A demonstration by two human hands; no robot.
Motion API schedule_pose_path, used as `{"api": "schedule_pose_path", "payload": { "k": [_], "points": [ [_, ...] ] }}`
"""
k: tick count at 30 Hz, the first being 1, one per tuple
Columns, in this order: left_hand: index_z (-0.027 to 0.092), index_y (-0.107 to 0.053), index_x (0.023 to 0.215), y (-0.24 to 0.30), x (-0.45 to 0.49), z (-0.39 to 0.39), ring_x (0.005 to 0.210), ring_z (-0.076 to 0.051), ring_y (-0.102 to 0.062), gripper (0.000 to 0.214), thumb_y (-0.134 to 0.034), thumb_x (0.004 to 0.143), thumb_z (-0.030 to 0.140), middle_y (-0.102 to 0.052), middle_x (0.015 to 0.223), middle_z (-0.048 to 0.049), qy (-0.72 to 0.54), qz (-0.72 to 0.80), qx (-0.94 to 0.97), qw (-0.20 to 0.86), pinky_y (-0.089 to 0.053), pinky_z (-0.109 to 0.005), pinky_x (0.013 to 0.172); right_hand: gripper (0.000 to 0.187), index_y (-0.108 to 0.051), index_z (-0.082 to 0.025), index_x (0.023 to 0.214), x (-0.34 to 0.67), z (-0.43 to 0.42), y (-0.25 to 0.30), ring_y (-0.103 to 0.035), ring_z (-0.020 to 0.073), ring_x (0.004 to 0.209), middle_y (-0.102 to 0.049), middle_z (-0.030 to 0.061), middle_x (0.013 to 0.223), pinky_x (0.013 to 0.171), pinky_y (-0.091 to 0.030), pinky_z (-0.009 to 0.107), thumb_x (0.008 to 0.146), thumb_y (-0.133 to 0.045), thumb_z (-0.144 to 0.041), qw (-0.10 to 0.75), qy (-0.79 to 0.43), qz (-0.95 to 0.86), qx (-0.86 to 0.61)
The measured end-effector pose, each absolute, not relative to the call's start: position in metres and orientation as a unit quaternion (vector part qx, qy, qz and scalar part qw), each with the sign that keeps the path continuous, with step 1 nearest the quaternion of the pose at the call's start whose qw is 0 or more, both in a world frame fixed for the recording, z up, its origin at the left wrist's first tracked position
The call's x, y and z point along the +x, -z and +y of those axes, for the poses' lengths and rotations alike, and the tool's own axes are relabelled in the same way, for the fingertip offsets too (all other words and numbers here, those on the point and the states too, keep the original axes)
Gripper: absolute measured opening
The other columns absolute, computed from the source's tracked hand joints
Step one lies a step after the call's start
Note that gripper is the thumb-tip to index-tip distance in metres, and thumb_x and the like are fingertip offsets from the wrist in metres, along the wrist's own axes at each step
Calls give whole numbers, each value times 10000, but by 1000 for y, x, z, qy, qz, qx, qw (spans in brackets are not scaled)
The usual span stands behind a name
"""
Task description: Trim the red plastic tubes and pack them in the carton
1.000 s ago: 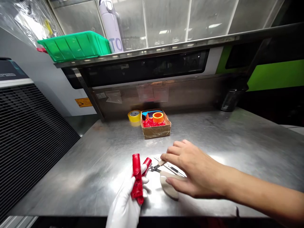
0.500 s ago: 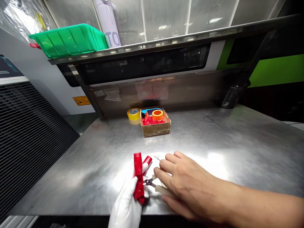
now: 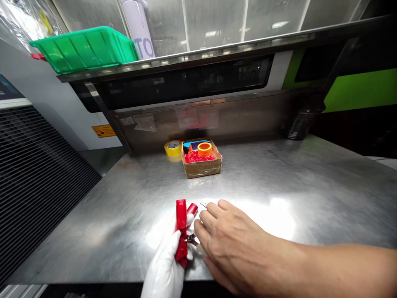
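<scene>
A left hand (image 3: 163, 269) in a white glove holds a long red tube (image 3: 181, 219) upright. The red tube looks soft and a bit crumpled. The gloved fingers (image 3: 190, 219) are curled shut around it. A shorter red tube (image 3: 192, 209) sticks up just beside the top of the long one, and it looks held in the same hand.

The right hand (image 3: 235, 244) has no glove. It is open and lies low over the worktop (image 3: 93, 231), just beside the gloved hand. Its fingers (image 3: 214, 215) are spread apart and bent a little. Under them, close to the red tubes, is the small metal tip of a pair of snips (image 3: 191, 239). The rest of the snips is hidden by the hands, and I cannot tell if the right fingers touch them.

The worktop is shiny steel. Far ahead on it sits a small cardboard box (image 3: 201, 167) with red bits (image 3: 195, 157), an orange ring (image 3: 204, 149) and a blue piece (image 3: 194, 143) inside. A roll of yellow tape (image 3: 173, 148) sits just to its left. Up on a shelf above are a green crate (image 3: 83, 49) and a pale purple bottle (image 3: 136, 29).
</scene>
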State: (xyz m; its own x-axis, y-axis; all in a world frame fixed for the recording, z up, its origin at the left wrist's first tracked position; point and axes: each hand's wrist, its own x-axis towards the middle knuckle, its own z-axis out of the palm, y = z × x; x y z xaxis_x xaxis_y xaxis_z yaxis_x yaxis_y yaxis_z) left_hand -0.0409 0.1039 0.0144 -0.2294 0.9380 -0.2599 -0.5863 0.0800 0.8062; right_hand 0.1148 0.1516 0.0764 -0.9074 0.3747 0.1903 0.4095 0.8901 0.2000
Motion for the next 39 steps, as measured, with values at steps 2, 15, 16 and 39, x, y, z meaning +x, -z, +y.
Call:
{"api": "schedule_pose_path", "payload": {
  "k": [2,15,16,39],
  "points": [
    [246,-737,1059,-12,-42,103,1056,-233,-626,288,-684,776,252,-710,1143,-37,-650,429,185,599,-559,-243,778,200,-564,-147,849,113,150,-75,-390,233,688,-493,83,767,591,-271,380,818,-484,-328,76,117,-967,-212],
    [242,-709,1114,0,-51,102,1123,-269,-588,287,-611,846,223,-707,1124,-81,-626,394,187,647,-568,-295,787,196,-582,-130,886,114,159,-59,-453,226,685,-547,99,796,611,-311,379,865,-442,-267,84,110,-976,-171],
    [246,-710,1113,2,-52,103,1128,-267,-584,283,-606,850,228,-708,1121,-78,-624,391,189,649,-563,-299,800,197,-585,-129,896,113,160,-58,-461,226,686,-554,100,803,607,-312,376,869,-441,-261,85,109,-976,-166],
    [213,-600,1266,-2,-54,102,758,-143,-511,390,-496,913,341,-624,887,-51,-587,457,272,610,-444,-238,661,274,-601,-167,972,154,189,-74,-523,228,762,-581,67,861,684,-344,355,922,-455,-392,90,-32,-917,-388]
  ]
}}
